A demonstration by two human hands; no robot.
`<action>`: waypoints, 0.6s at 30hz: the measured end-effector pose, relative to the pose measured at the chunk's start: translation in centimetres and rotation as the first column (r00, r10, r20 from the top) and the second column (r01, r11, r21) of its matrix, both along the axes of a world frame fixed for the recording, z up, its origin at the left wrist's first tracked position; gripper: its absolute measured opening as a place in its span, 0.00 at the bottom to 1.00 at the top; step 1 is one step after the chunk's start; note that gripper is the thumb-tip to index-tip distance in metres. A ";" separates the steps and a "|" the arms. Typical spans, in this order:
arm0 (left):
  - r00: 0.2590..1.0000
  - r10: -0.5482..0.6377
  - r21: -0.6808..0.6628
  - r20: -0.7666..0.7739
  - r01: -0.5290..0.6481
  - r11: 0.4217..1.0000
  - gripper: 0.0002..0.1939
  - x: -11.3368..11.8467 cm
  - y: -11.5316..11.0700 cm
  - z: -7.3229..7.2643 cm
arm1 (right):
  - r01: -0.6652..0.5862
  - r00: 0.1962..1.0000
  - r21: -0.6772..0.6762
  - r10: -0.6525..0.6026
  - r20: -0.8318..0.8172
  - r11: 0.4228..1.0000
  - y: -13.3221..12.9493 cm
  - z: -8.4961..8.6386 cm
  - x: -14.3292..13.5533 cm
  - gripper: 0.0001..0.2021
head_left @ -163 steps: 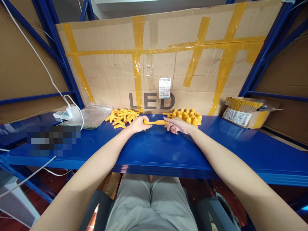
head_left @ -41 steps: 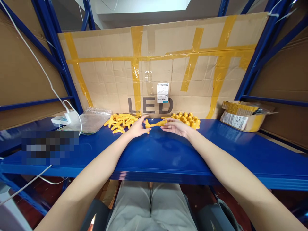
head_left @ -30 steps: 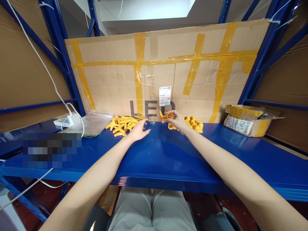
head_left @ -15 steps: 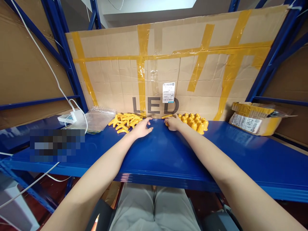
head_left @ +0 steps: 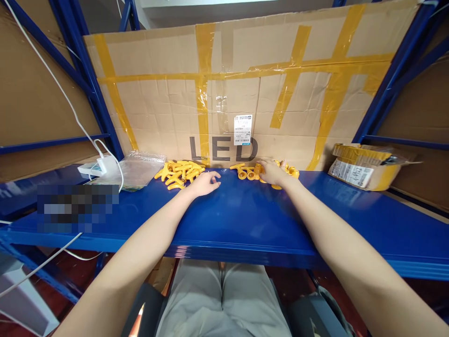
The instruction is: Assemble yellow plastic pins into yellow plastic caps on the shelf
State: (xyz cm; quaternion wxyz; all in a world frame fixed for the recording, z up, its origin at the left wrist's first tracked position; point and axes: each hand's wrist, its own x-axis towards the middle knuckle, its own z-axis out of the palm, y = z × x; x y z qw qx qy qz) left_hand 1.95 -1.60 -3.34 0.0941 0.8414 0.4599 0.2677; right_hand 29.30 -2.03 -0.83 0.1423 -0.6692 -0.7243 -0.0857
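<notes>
blue surface (head_left: pixel 224 220) up front, and here's the left grip (head_left: pixel 206 183), fingers loosely parted, yellow branching pieces (head_left: pixel 174 178) heaped just off its left. over to the right grip (head_left: pixel 271 171), down among yellow cup-ended pieces (head_left: pixel 250 175), some just left of it; whether it's pinching one, can't tell. taped cardboard (head_left: pixel 168 112) stands behind both.

Both bare arms (head_left: pixel 147 243) stretch forward. The left hand (head_left: pixel 205 183) is loosely curled; the right hand (head_left: pixel 272 172) reaches out, palm down.
</notes>
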 end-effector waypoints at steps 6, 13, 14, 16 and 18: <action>0.999 -0.025 0.013 -0.021 0.026 1.000 0.14 -0.1 0.0 0.0 | -0.021 0.999 -0.052 0.023 0.025 0.998 -0.3 -1.4 0.3 0.25; 0.886 0.436 0.177 -0.155 -0.410 0.895 0.13 -2.2 0.0 2.0 | -0.026 0.999 -0.039 0.027 0.042 0.999 -0.8 -0.6 -0.1 0.25; 0.829 0.525 0.174 -0.191 -0.498 0.849 0.13 -2.7 0.1 2.3 | -0.024 0.999 -0.045 0.025 0.039 0.999 -0.9 -0.5 -0.2 0.25; 0.740 0.613 0.147 -0.278 -0.597 0.788 0.14 -3.7 0.2 2.9 | -0.034 0.999 -0.053 0.035 0.020 0.998 -1.1 -0.5 -0.5 0.23; 0.697 0.625 0.077 -0.351 -0.644 0.761 0.14 -4.3 0.4 3.1 | -0.072 0.997 -0.061 0.071 -0.011 0.996 -1.3 -0.5 -0.9 0.20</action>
